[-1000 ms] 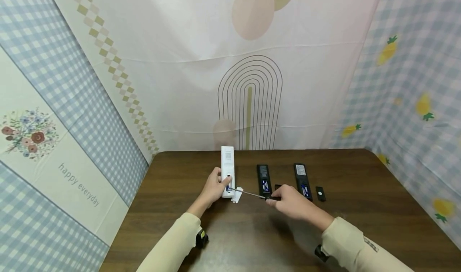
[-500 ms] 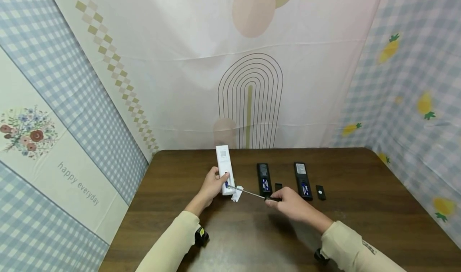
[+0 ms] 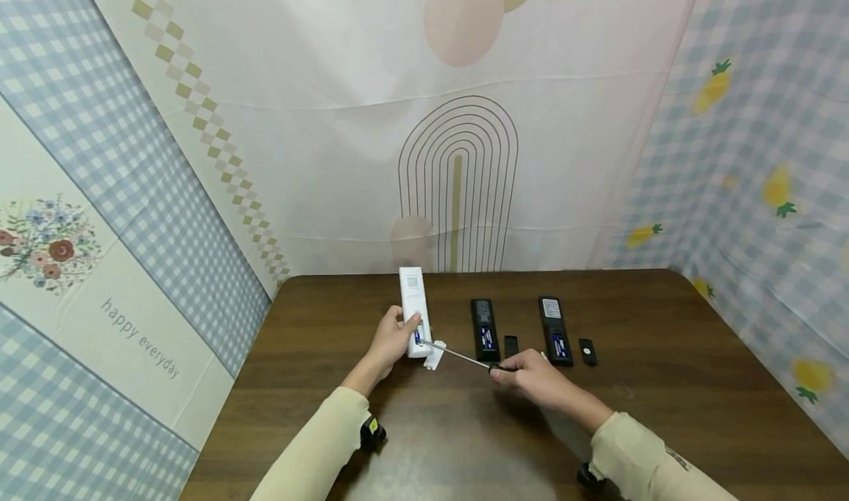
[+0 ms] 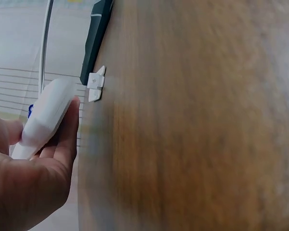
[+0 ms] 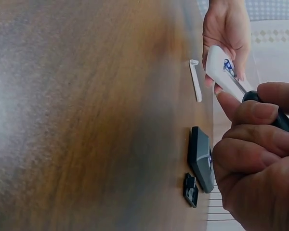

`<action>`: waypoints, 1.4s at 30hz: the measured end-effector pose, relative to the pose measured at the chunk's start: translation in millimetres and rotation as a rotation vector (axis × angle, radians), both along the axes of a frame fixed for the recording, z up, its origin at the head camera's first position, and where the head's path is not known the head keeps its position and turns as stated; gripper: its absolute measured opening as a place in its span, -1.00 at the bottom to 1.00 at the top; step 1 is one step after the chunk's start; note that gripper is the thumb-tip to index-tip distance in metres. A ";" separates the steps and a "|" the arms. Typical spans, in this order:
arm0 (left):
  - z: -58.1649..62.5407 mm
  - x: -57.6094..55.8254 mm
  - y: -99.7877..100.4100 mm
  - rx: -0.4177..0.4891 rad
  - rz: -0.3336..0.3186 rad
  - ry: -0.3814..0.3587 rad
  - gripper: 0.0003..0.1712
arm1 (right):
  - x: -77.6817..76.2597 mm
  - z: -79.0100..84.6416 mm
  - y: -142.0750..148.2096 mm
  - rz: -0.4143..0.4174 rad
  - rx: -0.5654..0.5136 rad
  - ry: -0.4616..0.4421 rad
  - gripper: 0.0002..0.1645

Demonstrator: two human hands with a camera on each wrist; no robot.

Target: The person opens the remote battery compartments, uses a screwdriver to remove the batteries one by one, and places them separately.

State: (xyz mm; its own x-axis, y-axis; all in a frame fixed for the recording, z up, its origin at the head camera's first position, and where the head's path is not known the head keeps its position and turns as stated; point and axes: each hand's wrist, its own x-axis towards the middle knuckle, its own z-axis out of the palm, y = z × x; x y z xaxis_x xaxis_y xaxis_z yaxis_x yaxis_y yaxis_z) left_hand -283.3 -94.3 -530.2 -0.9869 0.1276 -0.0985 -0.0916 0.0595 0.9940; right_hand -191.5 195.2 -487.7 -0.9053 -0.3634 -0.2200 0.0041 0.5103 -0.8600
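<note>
My left hand grips a white remote control, back side up, with the thumb over its lower half. Blue batteries show in its uncovered compartment. My right hand holds a screwdriver by its black handle, fingers curled round it. The screwdriver's thin metal shaft reaches left, and its tip is at the battery compartment. In the left wrist view the remote hangs above the table, gripped between thumb and fingers. A white battery cover lies on the table just beside the remote.
Two black remotes, one in the middle and one farther right, lie back up with blue batteries exposed. Small black covers lie beside them, one near the middle remote, another at the right. The wooden table ends at a fabric backdrop.
The white remote has tilted, its top end swinging left, and shifted slightly up with my left hand. The screwdriver tip stays at the compartment; my right hand has barely moved.
</note>
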 end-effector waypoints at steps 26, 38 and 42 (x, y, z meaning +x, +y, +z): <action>5.9 -1.6 7.7 0.034 0.018 0.102 -0.71 | 2.3 -6.7 -4.5 -0.059 -0.047 -0.135 -0.56; -2.1 -1.3 10.5 -0.022 0.083 0.185 -0.68 | 6.7 -9.5 -5.2 -0.021 -0.006 -0.029 -0.57; -0.7 -1.4 11.4 -0.013 0.112 0.175 -0.69 | 12.5 -7.0 -4.6 0.021 0.012 0.011 -0.55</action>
State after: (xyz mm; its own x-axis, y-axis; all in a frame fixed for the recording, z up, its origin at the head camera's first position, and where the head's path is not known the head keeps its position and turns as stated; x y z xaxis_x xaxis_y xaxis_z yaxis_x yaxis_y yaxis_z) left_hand -284.7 -82.8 -531.0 -0.9971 0.0155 0.0751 0.0760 0.0713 0.9946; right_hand -179.0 190.6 -494.8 -0.8999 -0.3797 -0.2146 -0.0160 0.5205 -0.8537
